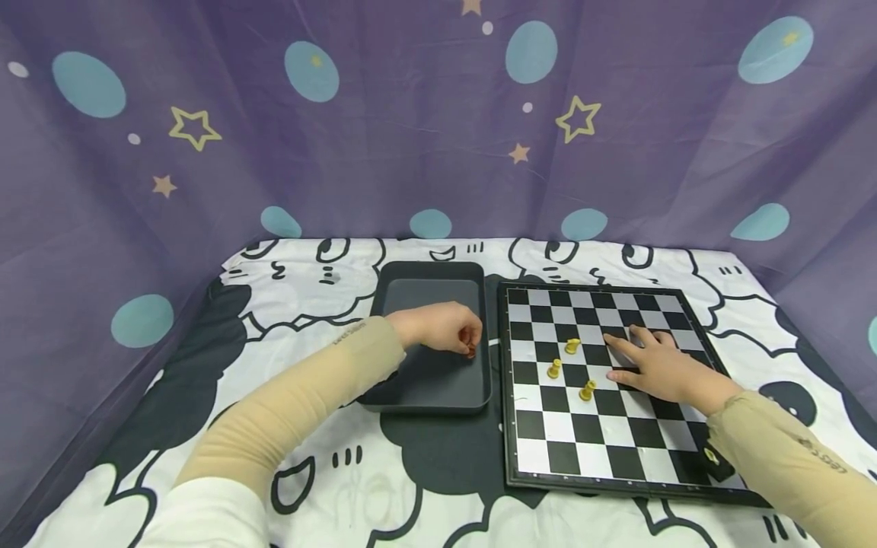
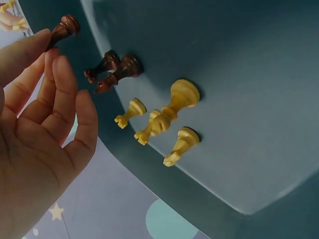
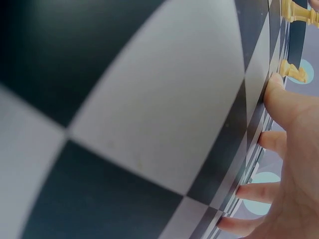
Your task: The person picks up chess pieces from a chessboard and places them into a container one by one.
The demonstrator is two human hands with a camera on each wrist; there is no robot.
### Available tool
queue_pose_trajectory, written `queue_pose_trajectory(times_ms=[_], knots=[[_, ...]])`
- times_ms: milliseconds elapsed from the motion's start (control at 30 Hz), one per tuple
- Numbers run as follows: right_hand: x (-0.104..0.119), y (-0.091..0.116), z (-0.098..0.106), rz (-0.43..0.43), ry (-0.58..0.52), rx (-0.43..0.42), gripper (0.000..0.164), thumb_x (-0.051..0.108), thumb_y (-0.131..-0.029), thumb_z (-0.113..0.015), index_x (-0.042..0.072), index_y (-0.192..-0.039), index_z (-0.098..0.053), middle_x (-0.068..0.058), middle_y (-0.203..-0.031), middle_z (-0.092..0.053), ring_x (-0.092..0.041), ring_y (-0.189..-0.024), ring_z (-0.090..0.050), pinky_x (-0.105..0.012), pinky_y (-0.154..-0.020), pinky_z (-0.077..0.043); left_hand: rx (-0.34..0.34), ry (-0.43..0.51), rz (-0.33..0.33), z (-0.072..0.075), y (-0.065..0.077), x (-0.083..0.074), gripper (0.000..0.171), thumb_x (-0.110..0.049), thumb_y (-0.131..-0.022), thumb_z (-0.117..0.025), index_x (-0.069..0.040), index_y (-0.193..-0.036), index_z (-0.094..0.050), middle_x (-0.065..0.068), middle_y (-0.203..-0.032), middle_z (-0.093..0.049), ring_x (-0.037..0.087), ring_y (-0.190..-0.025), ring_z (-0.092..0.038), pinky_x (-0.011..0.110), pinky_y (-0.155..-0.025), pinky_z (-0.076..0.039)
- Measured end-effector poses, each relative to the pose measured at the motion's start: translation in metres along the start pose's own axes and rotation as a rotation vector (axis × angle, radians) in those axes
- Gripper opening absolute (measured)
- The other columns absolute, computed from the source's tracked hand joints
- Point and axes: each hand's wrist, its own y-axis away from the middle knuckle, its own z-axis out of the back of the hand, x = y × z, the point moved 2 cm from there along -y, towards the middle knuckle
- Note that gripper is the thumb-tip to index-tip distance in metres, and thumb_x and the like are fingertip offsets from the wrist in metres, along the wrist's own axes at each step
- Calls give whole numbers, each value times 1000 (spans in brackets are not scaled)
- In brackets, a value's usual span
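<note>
My left hand [image 1: 445, 327] is over the dark grey tray [image 1: 418, 392], pinching a dark red-brown chess piece [image 2: 66, 29] between thumb and fingertips. The piece's round base shows in the left wrist view; its top is hidden by the fingers. In the tray are two dark pieces, one a brown chess piece [image 2: 124, 69], and several yellow ones, including a large yellow piece [image 2: 183, 97]. With fingers spread, my right hand [image 1: 658, 369] rests its fingertips on the chessboard [image 1: 548, 457]. Left of it on the board are a yellow knight [image 1: 572, 346] and two other yellow pieces [image 1: 554, 369].
The tray stands left of the board on a black-and-white patterned cloth [image 1: 329, 426]. A small yellow and black item [image 1: 711, 457] sits at the board's near right, partly behind the right sleeve [image 1: 788, 464]. A purple curtain [image 1: 411, 137] hangs behind.
</note>
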Motion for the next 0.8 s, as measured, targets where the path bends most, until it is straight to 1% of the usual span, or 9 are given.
queue_pose_trajectory(times_ms=[133,233,267,433,567,633,800], knots=[[0,0,1,-7,3,0,82,72,-85,-42,15,-144,-37,-35,-140,-25,-66,-119,-25,-73,-76,-39,24,-28,0,-4,-1,0,5,-5,-87,-66,-9,-88,-65,0,-81,-65,9,-70,-55,25,-69,-45],[1,0,1,-10,-1,-1,80,70,-86,-43,15,-144,-37,-35,-141,-25,-66,-120,-25,-73,-77,-39,44,-43,3,-6,-2,-1,3,-6,-87,-66,-8,-90,-65,0,-84,-65,9,-73,-56,24,-70,-45],[2,1,1,-9,-2,-3,79,69,-86,-44,14,-144,-37,-35,-141,-25,-65,-120,-26,-73,-77,-39,47,-45,1,-7,-3,-1,3,-6,-87,-66,-7,-90,-64,1,-84,-64,9,-74,-56,24,-69,-45],[3,2,1,4,3,-18,76,66,-87,-47,14,-143,-39,-35,-140,-27,-65,-119,-27,-73,-77,-39,47,-68,-7,-7,-3,-4,5,-5,-87,-66,-8,-85,-62,3,-85,-64,9,-74,-55,22,-68,-44],[3,2,1,1,10,-24,77,67,-87,-46,14,-142,-39,-34,-141,-27,-64,-120,-28,-73,-77,-39,51,-90,-2,-8,-3,-6,4,-5,-86,-66,-7,-87,-63,3,-86,-65,10,-75,-55,24,-70,-45],[3,2,1,2,9,-24,78,68,-86,-45,14,-143,-38,-34,-141,-27,-64,-120,-28,-73,-78,-39,53,-92,11,-9,-3,-6,4,-5,-87,-67,-6,-90,-65,3,-87,-64,11,-76,-56,25,-70,-46],[3,2,1,4,10,-19,79,69,-86,-44,14,-143,-38,-35,-140,-27,-65,-119,-28,-73,-77,-39,45,-95,25,-10,-4,-6,4,-7,-87,-67,-8,-90,-65,2,-86,-64,12,-77,-57,26,-70,-46]])
